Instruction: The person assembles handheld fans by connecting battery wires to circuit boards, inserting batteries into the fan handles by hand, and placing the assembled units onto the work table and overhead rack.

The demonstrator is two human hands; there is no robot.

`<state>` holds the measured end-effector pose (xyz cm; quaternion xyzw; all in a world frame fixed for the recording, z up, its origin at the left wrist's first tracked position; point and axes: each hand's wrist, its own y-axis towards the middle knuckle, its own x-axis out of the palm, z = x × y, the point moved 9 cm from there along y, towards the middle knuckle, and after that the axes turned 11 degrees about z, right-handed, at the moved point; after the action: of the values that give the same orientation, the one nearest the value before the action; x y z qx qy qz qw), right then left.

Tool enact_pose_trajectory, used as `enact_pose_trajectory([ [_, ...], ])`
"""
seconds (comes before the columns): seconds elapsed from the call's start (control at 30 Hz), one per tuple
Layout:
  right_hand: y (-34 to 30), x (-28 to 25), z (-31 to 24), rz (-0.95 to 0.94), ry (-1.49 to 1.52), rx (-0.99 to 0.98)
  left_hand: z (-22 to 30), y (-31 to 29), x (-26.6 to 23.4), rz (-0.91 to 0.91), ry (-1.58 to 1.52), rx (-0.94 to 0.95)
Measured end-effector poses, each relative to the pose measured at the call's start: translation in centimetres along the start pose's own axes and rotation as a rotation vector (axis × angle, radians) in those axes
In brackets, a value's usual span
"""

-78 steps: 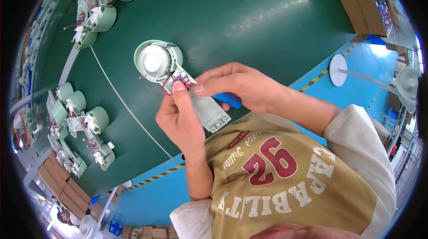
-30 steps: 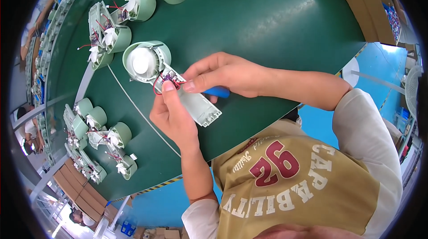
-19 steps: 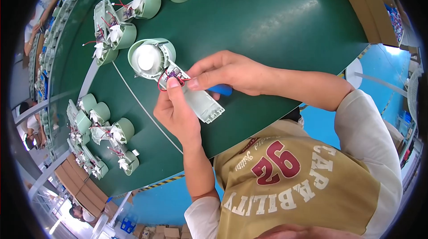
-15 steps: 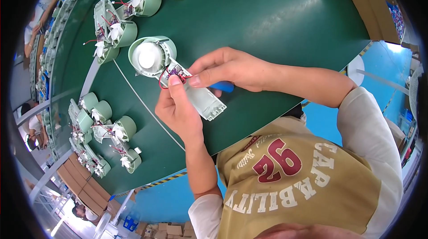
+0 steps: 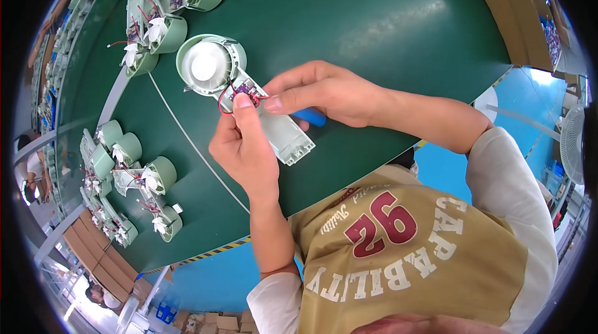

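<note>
A pale green handheld fan body (image 5: pixel 281 136) lies tilted across both my hands above the green table. The blades in its round head (image 5: pixel 204 67) are smeared into a white disc. My left hand (image 5: pixel 249 150) grips the handle from the near side, its thumb pressed at the edge of a small purple circuit board (image 5: pixel 245 89). Red and black wires run from that board. With thumb and forefinger my right hand (image 5: pixel 324 94) pinches a red wire end beside the board. A blue cylinder (image 5: pixel 311 116) shows below the right hand; its other end is hidden by the fingers.
More fan bodies with white blades and loose red wires stand at the far left (image 5: pixel 165 33) and near left (image 5: pixel 161 175). A pale cord (image 5: pixel 190 134) crosses the green tabletop (image 5: pixel 374 35). Cardboard boxes (image 5: pixel 512 13) stand at the far right, and a pedestal fan (image 5: pixel 571 144) beyond.
The whole view has shifted slightly, with the left-hand fans now closer to the picture's edge. Both hands keep nearly the same hold on the fan body and wire.
</note>
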<state>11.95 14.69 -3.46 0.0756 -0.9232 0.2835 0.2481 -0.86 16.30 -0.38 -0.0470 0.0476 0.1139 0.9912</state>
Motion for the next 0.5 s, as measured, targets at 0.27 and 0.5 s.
enact_pose_trajectory([
  [0.27,-0.08,-0.04,-0.09,-0.016,-0.008,-0.004,0.16,-0.36,0.42,-0.012,-0.068,-0.023],
  [0.5,-0.20,0.10,0.25,-0.032,0.004,0.023,-0.67,-0.58,0.15,0.000,-0.077,-0.072],
])
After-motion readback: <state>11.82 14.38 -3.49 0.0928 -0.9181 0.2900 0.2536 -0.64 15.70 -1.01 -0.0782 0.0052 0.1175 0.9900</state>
